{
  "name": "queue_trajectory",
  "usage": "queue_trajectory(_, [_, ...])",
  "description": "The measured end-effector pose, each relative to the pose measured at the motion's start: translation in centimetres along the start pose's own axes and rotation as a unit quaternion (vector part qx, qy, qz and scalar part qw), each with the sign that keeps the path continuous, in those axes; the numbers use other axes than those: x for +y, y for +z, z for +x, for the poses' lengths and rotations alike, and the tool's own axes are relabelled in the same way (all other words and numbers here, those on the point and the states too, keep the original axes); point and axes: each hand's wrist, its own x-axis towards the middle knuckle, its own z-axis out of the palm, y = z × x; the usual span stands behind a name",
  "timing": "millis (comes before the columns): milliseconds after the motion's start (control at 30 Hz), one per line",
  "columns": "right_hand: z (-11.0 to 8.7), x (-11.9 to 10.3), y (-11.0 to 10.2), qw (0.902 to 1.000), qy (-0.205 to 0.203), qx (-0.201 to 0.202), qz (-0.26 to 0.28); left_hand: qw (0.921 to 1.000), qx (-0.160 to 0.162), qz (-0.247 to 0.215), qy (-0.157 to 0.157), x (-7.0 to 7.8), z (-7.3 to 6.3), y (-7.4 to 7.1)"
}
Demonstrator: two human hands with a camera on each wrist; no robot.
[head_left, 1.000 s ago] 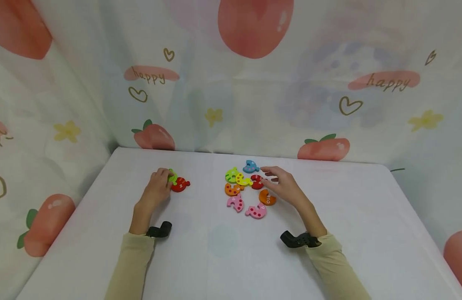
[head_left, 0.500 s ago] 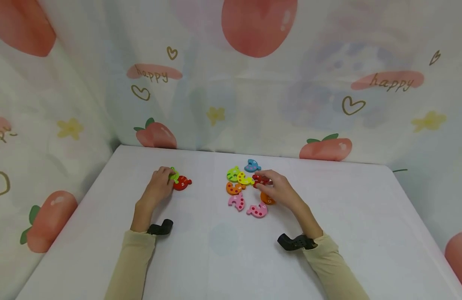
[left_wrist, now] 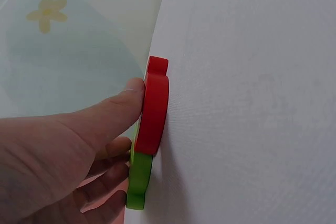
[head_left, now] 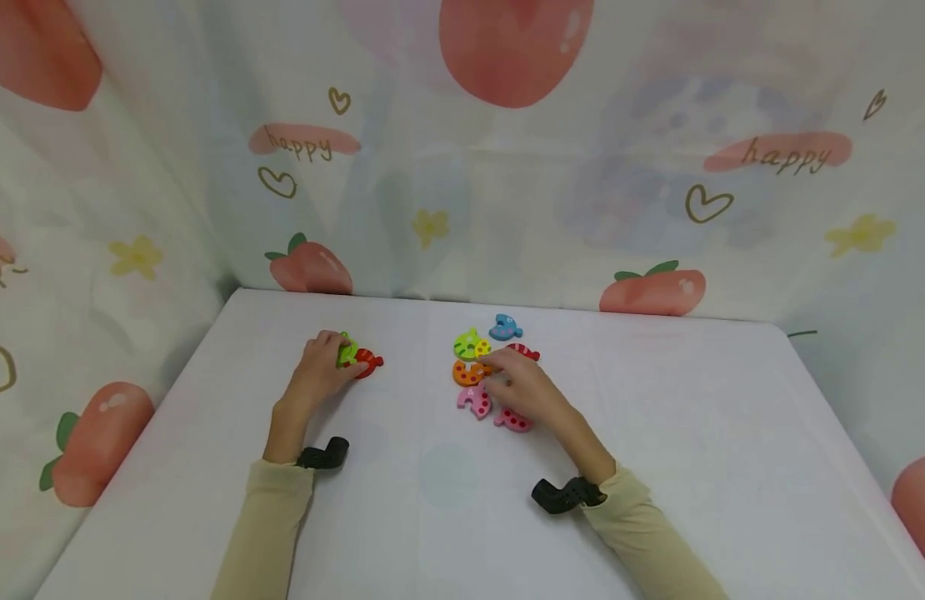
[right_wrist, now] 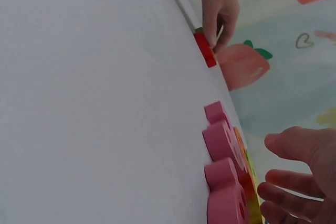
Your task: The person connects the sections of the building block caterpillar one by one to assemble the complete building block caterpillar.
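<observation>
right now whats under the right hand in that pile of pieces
The right hand lies over the pile's middle. Showing round it: a pink piece, a pink dotted piece, an orange piece, and a red piece behind. Whatever lies beneath the palm is covered.

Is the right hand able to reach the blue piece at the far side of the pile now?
Probably yes. The right hand rests over the pile, and the blue piece lies just beyond its fingertips, uncovered, with nothing between them but other flat pieces.
</observation>
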Motion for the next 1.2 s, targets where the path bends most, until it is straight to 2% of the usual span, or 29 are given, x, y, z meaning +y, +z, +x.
queue_trajectory(200, [1.2,-1.5,1.9,0.9981,0.014,0.036,-0.048,1.0,0.0,-0.007,-0.004,-0.1,0.1,0.2])
queue_trajectory(333, [2.0,-2.6,2.8,0.9923,0.058,0.024,-0.106,0.9999,-0.002,-0.01,-0.009,0.0,0.1,0.2])
queue_trajectory(433, [2.5,-3.3,3.3,0.9871,0.073,0.01,-0.142,0.9998,0.0,-0.013,-0.012,0.0,0.2,0.2])
queue_trajectory(667, [2.9,-4.1,4.4,0.9906,0.052,0.01,-0.126,0.9998,-0.004,-0.014,-0.016,-0.5,0.3,0.2])
queue_trajectory(800, [2.9,-4.0,4.8,0.9928,0.037,0.014,-0.113,0.9997,-0.007,-0.021,-0.008,-0.6,0.2,0.0])
queue_trajectory(1067, [2.9,-3.7,4.8,0.9961,0.08,-0.002,-0.037,0.9991,-0.022,-0.031,0.02,-0.6,0.1,-0.5])
queue_trajectory(1200, [2.8,-3.6,4.8,0.9962,0.071,-0.005,-0.05,0.9985,-0.033,-0.038,0.021,-0.7,0.2,-0.6])
